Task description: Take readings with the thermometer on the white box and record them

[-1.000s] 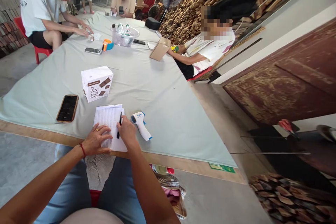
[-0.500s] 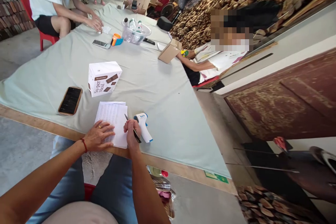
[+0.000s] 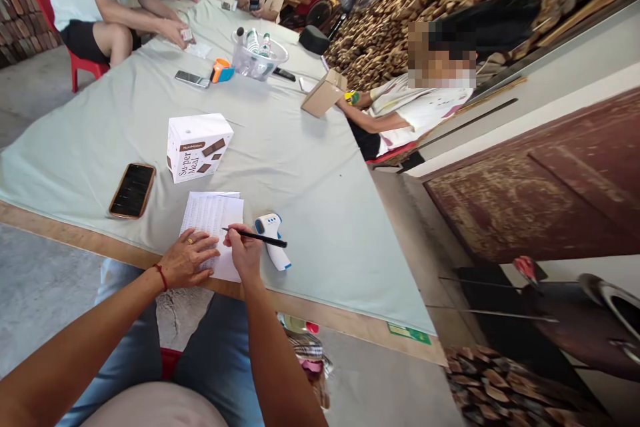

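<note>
The paper (image 3: pixel 205 208) lies at the near edge of the tabletop (image 3: pixel 345 233). The left hand (image 3: pixel 191 259) lies flat on its lower left part, fingers slightly spread. The right hand (image 3: pixel 243 248), over the paper's right side, pinches the pen (image 3: pixel 263 237) between thumb and fingers; the pen slants nearly level, its tip over the sheet and its other end over the thermometer (image 3: pixel 271 230). Whether the tip touches the paper, I cannot tell. The thermometer lies just right of the paper. The white box (image 3: pixel 200 147) stands just beyond it, and the phone (image 3: pixel 133 191) lies to the left, near the near edge. Toward the far edge stands a basket (image 3: pixel 255 67) of bottles; at the right edge, a seated person (image 3: pixel 420 113) is at a carton (image 3: pixel 324 93).
</note>
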Motion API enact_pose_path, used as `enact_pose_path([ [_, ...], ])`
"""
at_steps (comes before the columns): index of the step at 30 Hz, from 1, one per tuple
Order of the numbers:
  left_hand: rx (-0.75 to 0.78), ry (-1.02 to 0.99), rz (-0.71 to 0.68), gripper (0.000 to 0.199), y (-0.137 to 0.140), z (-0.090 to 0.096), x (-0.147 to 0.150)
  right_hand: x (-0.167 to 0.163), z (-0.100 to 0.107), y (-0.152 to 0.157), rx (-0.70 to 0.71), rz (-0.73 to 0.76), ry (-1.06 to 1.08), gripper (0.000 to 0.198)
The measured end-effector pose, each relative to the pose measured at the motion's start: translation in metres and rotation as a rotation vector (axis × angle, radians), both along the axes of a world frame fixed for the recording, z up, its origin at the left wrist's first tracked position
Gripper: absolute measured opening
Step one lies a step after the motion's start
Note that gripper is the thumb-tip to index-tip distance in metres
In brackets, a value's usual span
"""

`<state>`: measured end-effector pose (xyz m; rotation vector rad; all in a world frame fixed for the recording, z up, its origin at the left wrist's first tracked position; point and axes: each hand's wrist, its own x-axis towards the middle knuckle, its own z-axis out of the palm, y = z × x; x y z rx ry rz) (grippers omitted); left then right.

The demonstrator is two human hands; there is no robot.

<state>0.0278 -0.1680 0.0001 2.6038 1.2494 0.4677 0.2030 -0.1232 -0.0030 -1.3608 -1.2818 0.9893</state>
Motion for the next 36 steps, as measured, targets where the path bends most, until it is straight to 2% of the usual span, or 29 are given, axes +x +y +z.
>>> enact_pose_path([
  [4,-0.005,-0.002,-0.001,0.038,0.0,0.0,0.001,-0.001,-0.016,-0.003,0.032,-0.096,-0.092,0.02],
  [8,-0.017,-0.009,0.001,0.037,0.0,0.001,0.001,-0.001,-0.024,-0.005,0.087,-0.142,-0.097,0.016],
  [16,-0.049,0.022,-0.012,0.041,0.003,0.002,-0.002,-0.005,-0.02,-0.003,0.137,-0.118,-0.069,0.013],
  [36,-0.047,0.032,-0.022,0.044,0.008,0.006,-0.004,-0.011,-0.022,-0.001,0.089,-0.083,-0.158,0.015],
])
